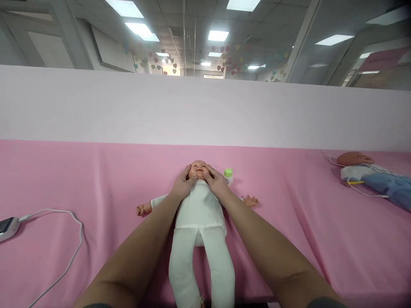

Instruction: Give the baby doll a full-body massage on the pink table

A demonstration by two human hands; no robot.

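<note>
A baby doll [202,209] in a white top and trousers lies on its back, arms spread out to the sides. My left hand [183,184] is curved round one side of the doll's head [199,164], its thumb by the cheek. On the opposite side my right hand [218,183] cups the head in the same way, thumb on the other cheek. The fingertips partly disappear behind the head. Close beside my right hand stands a small bottle with a green cap [228,172], its lower part partly hidden by that hand.
A pink sheet [122,179] covers the table. Far right lies a second doll [382,177] in blue and white, with a thin white cord across it. At the left edge is a white device [9,228] with a cable [80,239]. A white panel [205,111] rises behind.
</note>
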